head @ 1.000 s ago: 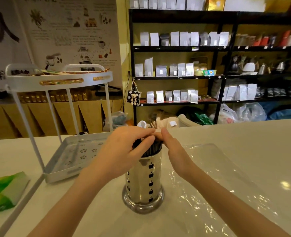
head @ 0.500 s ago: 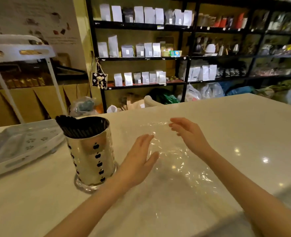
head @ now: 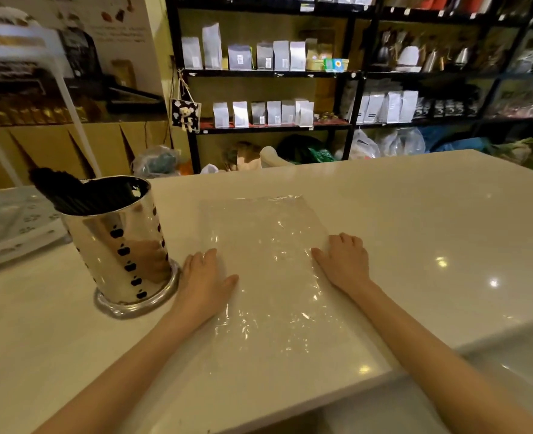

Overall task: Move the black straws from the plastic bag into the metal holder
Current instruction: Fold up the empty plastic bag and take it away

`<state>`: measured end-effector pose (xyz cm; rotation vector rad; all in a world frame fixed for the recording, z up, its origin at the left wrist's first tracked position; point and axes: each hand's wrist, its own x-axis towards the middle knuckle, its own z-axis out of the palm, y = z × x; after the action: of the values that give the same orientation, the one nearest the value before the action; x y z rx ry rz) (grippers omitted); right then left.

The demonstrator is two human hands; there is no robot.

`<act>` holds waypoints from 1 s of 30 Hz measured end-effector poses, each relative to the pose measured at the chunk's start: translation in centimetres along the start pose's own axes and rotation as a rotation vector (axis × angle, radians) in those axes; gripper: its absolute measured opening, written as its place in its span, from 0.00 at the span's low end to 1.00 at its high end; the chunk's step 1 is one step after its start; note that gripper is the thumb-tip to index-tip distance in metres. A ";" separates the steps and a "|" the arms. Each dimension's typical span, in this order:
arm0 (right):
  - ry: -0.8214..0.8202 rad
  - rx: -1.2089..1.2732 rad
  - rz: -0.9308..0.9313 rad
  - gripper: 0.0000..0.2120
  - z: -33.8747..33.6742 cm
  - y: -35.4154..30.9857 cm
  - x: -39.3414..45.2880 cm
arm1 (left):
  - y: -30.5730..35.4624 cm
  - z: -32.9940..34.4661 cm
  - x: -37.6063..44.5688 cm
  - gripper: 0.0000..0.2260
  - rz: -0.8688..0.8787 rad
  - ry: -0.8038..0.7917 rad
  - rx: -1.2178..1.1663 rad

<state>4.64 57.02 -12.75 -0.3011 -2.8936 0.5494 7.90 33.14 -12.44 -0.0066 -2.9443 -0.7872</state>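
The shiny metal holder (head: 119, 249), a cylinder with black apple-shaped cutouts, stands at the left of the white counter. A bundle of black straws (head: 80, 194) sticks out of its top, leaning left. The clear plastic bag (head: 268, 261) lies flat on the counter in the middle, with no straws visible in it. My left hand (head: 204, 280) rests palm down on the bag's left edge, just right of the holder's base. My right hand (head: 346, 263) lies flat on the bag's right edge. Neither hand holds anything.
A white two-tier tray rack (head: 11, 223) stands at the far left behind the holder. The counter's near edge (head: 384, 375) runs diagonally at the lower right. Black shelves with pouches (head: 265, 57) and bags on the floor fill the background.
Both hands left the straws in the holder, moved right and came down flat on the plastic bag. The view swung right, so the holder now sits at the left.
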 end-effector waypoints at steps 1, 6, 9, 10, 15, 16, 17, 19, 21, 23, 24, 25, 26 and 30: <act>-0.004 0.055 0.012 0.22 -0.2 0.0 0.0 | 0.2 -0.2 0.0 0.29 -0.002 0.018 -0.064; 0.053 0.250 0.045 0.19 -0.4 -0.3 -0.1 | 0.5 -0.8 0.1 0.23 -0.012 0.144 -0.395; 0.089 0.438 0.041 0.19 -0.6 -0.3 -0.4 | 0.2 -1.1 0.3 0.18 -0.079 0.147 -0.645; 0.097 0.523 0.045 0.21 -0.7 -0.2 -0.4 | 0.1 -1.1 0.3 0.17 -0.092 0.141 -0.700; 0.036 1.059 0.100 0.25 -2.2 0.2 0.0 | 0.4 -2.3 0.6 0.15 -0.182 0.066 -0.940; 0.009 1.151 0.115 0.24 -2.8 0.3 0.1 | 0.5 -2.6 0.7 0.15 -0.212 0.060 -1.010; -0.015 1.197 0.116 0.22 -3.4 0.3 0.3 | 0.5 -2.8 0.9 0.16 -0.233 0.060 -1.060; -0.028 1.201 0.081 0.17 -4.6 0.2 0.5 | 0.8 -3.3 1.2 0.16 -0.231 0.073 -1.097; -0.001 1.188 0.011 0.13 -5.7 -0.2 0.7 | 1.2 -3.8 1.5 0.16 -0.196 0.090 -1.095; 0.022 1.139 -0.051 0.11 -7.1 -0.6 0.7 | 1.9 -4.4 1.7 0.18 -0.161 0.118 -1.092; 0.027 1.103 -0.078 0.10 -7.8 -0.7 0.7 | 2.2 -4.8 1.7 0.18 -0.146 0.144 -1.084; 0.027 1.069 -0.108 0.11 -8.5 -0.8 0.7 | 2.5 -5.2 1.8 0.19 -0.128 0.172 -1.071; 0.024 1.035 -0.141 0.13 -9.2 -0.9 0.6 | 2.7 -5.7 1.9 0.19 -0.114 0.197 -1.056; -0.009 0.906 -0.239 0.19 -12.0 -0.7 0.6 | 3.5 -6.9 1.9 0.21 -0.074 0.260 -0.972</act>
<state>6.53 60.60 -1.38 0.1786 -2.3086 1.6736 6.68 32.64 -4.55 0.1220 -2.0636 -1.9442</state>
